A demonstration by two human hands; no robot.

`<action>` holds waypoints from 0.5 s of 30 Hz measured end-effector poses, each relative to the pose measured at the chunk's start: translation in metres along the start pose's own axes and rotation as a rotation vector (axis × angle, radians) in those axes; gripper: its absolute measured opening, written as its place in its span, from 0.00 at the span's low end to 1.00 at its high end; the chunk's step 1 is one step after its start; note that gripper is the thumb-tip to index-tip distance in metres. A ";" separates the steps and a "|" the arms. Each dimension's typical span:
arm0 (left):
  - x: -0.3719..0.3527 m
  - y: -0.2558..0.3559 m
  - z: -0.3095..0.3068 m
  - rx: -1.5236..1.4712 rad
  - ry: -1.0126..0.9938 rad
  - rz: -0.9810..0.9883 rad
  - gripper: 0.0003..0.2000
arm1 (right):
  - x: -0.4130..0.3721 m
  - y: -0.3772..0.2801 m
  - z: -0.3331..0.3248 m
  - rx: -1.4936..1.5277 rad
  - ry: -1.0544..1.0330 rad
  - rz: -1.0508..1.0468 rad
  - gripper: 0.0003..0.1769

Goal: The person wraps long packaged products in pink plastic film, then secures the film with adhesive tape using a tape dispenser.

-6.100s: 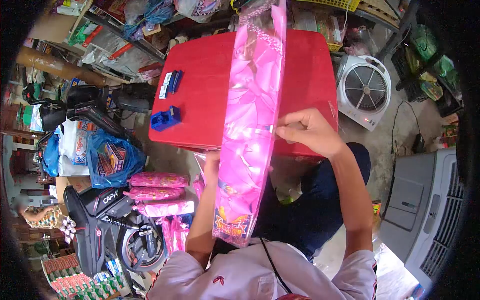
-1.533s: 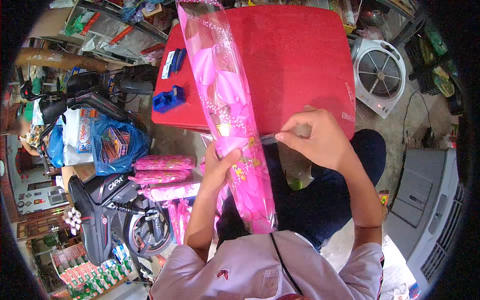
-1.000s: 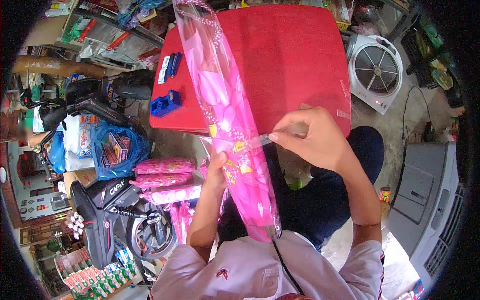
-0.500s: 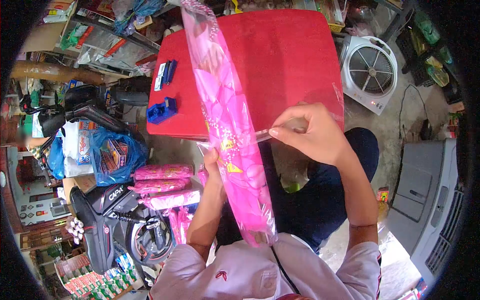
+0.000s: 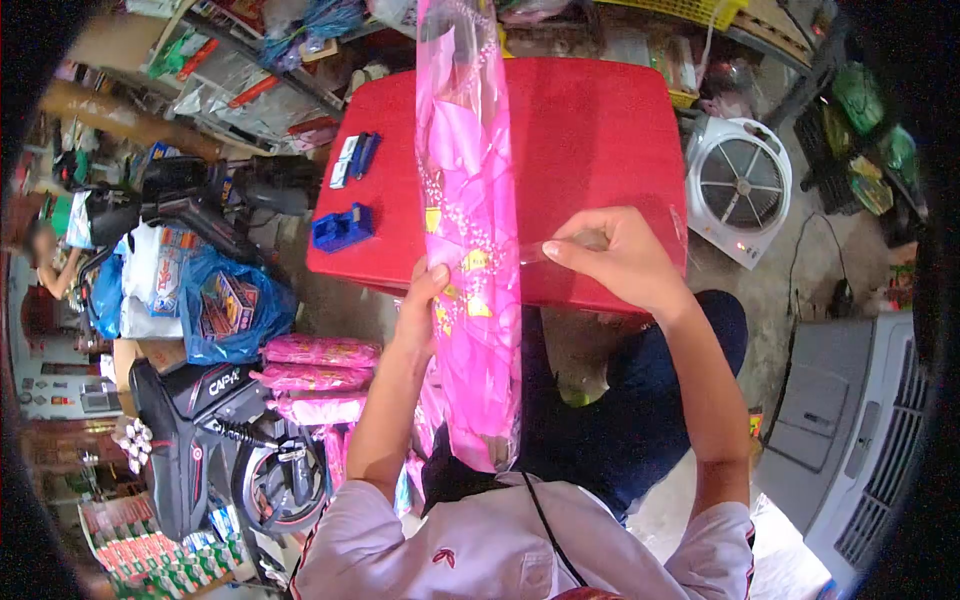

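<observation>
Behind pink roll (image 5: 470, 200), red table (image 5: 600, 140)

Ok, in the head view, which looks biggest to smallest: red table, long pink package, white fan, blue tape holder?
1. red square tabletop
2. long pink plastic-wrapped bundle, held nearer the camera, so unsure
3. white box fan
4. small blue tape dispenser

A red table (image 5: 600, 130) stands beside a white fan (image 5: 738, 188) on grey floor (image 5: 800, 290)
</observation>
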State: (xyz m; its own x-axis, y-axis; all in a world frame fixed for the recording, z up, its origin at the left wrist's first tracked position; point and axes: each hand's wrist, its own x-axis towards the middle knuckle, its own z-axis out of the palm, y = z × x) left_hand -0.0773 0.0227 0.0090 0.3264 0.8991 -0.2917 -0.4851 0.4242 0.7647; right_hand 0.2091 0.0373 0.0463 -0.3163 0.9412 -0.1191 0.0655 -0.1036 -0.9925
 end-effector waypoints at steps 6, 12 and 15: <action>-0.037 0.051 -0.052 0.108 0.218 0.191 0.36 | 0.071 -0.030 0.061 -0.158 -0.127 -0.111 0.12; -0.051 0.136 -0.090 0.209 0.308 0.237 0.26 | 0.148 -0.040 0.138 -0.175 -0.147 -0.186 0.13; -0.037 0.161 -0.123 0.361 0.334 0.200 0.26 | 0.183 -0.027 0.162 -0.238 -0.140 -0.083 0.13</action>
State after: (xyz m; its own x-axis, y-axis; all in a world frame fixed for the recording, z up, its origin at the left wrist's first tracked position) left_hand -0.2671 0.0708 0.0719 -0.0483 0.9691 -0.2419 -0.1818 0.2296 0.9562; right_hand -0.0040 0.1598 0.0467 -0.4566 0.8878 -0.0569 0.2488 0.0660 -0.9663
